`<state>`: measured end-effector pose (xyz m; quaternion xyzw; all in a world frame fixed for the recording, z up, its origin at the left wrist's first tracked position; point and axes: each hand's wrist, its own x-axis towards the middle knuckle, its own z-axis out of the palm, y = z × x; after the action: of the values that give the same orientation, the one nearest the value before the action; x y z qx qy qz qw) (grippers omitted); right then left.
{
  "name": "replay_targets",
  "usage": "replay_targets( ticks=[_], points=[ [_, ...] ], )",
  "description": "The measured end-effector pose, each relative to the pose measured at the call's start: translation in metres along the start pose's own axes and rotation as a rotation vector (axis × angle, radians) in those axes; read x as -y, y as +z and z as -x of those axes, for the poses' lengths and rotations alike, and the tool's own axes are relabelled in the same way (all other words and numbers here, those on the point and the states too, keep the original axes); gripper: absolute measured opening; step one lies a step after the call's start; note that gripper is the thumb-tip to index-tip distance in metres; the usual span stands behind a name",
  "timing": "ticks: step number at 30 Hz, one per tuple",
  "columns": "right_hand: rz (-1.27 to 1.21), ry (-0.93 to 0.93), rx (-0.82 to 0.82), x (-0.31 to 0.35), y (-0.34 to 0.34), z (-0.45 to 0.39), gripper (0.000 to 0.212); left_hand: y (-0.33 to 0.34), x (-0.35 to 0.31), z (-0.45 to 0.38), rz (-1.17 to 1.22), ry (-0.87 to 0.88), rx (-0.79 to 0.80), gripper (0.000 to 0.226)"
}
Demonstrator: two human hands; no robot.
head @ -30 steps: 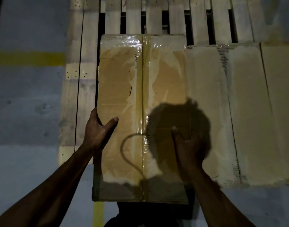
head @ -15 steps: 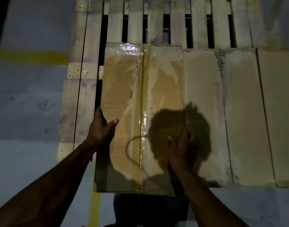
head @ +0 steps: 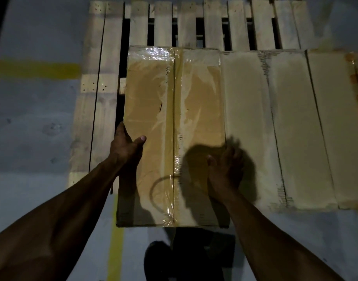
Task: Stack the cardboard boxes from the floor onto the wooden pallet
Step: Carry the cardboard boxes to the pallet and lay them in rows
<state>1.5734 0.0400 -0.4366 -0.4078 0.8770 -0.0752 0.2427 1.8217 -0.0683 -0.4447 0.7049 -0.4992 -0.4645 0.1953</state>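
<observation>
Here, placing step: taped cardboard box [head: 174, 136] on wooden pallet [head: 105, 82], flush beside neighbouring boxes [head: 275, 128]. Left hand [head: 126, 147] gripped its left edge; right hand [head: 224, 171] lay flat, fingers straight. Next move, likely: release, fetch another.

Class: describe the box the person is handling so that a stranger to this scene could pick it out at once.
Find the wooden pallet on the grey floor, with a row of cardboard boxes along its near side. Take the leftmost box, between the left hand and right hand. Only it has glossy clear tape over its top; its neighbour looks matt.
</observation>
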Motion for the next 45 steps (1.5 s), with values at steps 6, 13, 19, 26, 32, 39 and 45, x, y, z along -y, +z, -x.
replay_targets(
  ticks=[6, 13, 19, 26, 32, 39, 45],
  points=[
    [0.039, -0.069, -0.058, -0.005, 0.008, 0.0, 0.074, 0.001, -0.003, 0.003, -0.044, 0.023, -0.001, 0.074],
    [0.116, -0.223, 0.05, -0.025, 0.012, 0.031, 0.073, 0.007, 0.015, 0.043, -0.293, 0.032, -0.007, 0.097],
    [0.14, -0.231, 0.24, -0.061, 0.004, 0.081, 0.11, -0.003, 0.052, 0.116, -0.602, 0.016, 0.15, 0.101],
    [0.292, -0.256, 0.388, -0.083, -0.003, 0.112, 0.127, -0.015, 0.082, 0.167, -0.708, 0.065, 0.233, 0.111],
    [0.36, -0.331, 0.209, -0.079, -0.002, 0.12, 0.104, -0.019, 0.087, 0.162, -0.855, 0.143, 0.259, 0.125],
    [0.433, -0.286, 0.252, -0.075, -0.008, 0.123, 0.1, -0.015, 0.089, 0.162, -0.854, 0.191, 0.194, 0.113],
    [0.484, -0.305, 0.244, -0.071, -0.01, 0.121, 0.101, -0.013, 0.087, 0.164, -0.853, 0.19, 0.174, 0.107]
  ],
)
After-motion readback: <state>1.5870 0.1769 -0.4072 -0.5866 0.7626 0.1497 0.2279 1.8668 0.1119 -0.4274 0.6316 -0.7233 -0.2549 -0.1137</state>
